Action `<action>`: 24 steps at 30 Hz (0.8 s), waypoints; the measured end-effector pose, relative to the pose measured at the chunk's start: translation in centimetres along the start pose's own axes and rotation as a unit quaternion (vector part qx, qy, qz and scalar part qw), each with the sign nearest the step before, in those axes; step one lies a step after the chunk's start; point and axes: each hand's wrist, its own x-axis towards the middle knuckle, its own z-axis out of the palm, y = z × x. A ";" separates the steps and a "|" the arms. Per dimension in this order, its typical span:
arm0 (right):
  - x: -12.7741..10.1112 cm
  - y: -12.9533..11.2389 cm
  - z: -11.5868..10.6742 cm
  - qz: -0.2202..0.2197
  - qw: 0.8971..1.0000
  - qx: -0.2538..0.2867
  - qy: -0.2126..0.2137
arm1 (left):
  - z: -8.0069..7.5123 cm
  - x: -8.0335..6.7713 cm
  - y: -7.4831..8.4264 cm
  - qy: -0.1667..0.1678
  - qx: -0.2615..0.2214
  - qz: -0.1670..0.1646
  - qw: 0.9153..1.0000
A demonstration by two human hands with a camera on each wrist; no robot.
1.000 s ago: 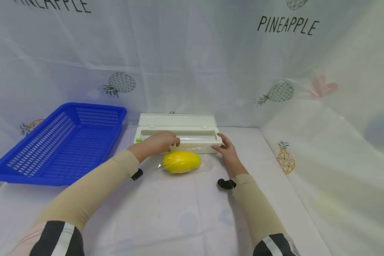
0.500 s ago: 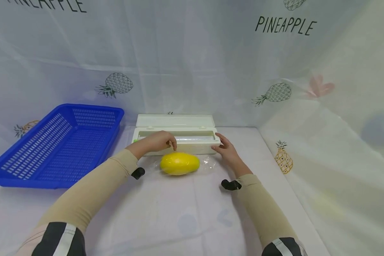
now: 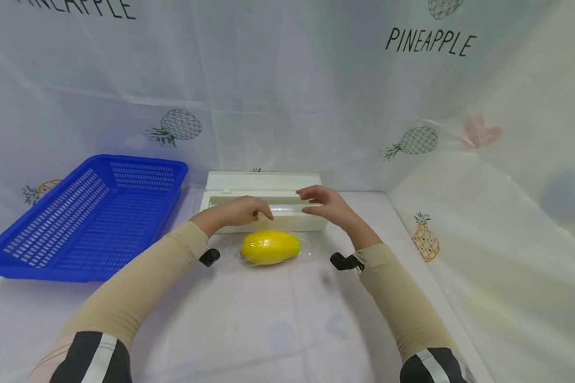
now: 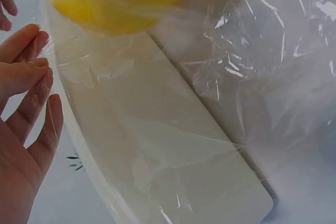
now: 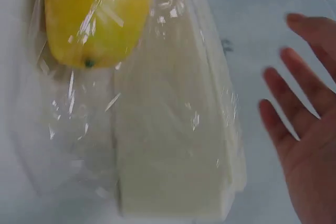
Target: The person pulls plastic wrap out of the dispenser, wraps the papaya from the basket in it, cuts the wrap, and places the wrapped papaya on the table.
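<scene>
A white-clothed table [image 3: 278, 324] carries a blue basket [image 3: 91, 213] at the left. At the back stands a white wrap box [image 3: 263, 210], lid up; both hands hide part of its front edge. Just before the box lies a yellow fruit [image 3: 270, 247] on clear film [image 4: 220, 77]; the film's edges are hard to trace. The left hand [image 3: 237, 210] hovers over the box, fingers loosely bent, holding nothing visible. The right hand [image 3: 327, 205] hangs over the box's right end, fingers spread and empty.
</scene>
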 end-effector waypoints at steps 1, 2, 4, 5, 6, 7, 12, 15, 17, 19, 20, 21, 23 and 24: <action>0.6 -0.5 0.4 -0.004 0.999 -0.018 -0.039 | 0.0 0.0 0.0 -0.001 -0.001 0.001 1.000; 1.1 -0.8 0.8 -0.005 0.996 -0.040 -0.077 | 0.1 0.1 0.0 -0.001 -0.002 0.003 1.000; 2.1 -1.2 1.4 -0.006 0.987 -0.078 -0.142 | 0.2 0.1 0.1 -0.001 -0.004 0.006 1.000; 2.5 -1.1 1.7 -0.002 0.982 -0.092 -0.166 | 0.2 0.2 0.2 -0.001 -0.005 0.006 1.000; 2.9 -1.1 1.9 0.003 0.977 -0.100 -0.187 | 0.3 0.2 0.2 -0.002 -0.010 0.007 1.000; 3.2 -1.0 2.1 0.009 0.974 -0.105 -0.202 | 0.3 0.2 0.3 -0.003 -0.014 0.009 1.000; 3.6 -0.9 2.7 0.024 0.962 -0.131 -0.237 | 0.5 0.2 0.4 -0.004 -0.034 0.024 0.999; 3.4 -1.3 3.0 0.019 0.957 -0.165 -0.237 | 0.4 0.0 0.3 -0.003 -0.040 0.019 0.999; 3.0 -1.6 3.4 0.010 0.955 -0.194 -0.226 | 0.2 -0.1 0.1 -0.002 -0.037 0.015 0.999; 2.6 -1.8 3.8 0.004 0.955 -0.211 -0.208 | 0.0 -0.2 0.0 -0.001 -0.030 0.008 1.000; 2.4 -1.9 4.0 0.003 0.955 -0.222 -0.197 | -0.1 -0.3 0.0 -0.001 -0.026 0.006 1.000; 2.1 -1.9 4.2 0.004 0.955 -0.230 -0.188 | -0.2 -0.3 0.0 -0.001 -0.020 0.007 1.000; 1.5 -1.8 4.7 0.011 0.956 -0.238 -0.174 | -0.2 -0.4 -0.1 -0.004 -0.012 0.004 1.000; 1.2 -1.8 4.8 0.014 0.956 -0.239 -0.169 | -0.3 -0.4 -0.1 -0.006 -0.008 0.003 1.000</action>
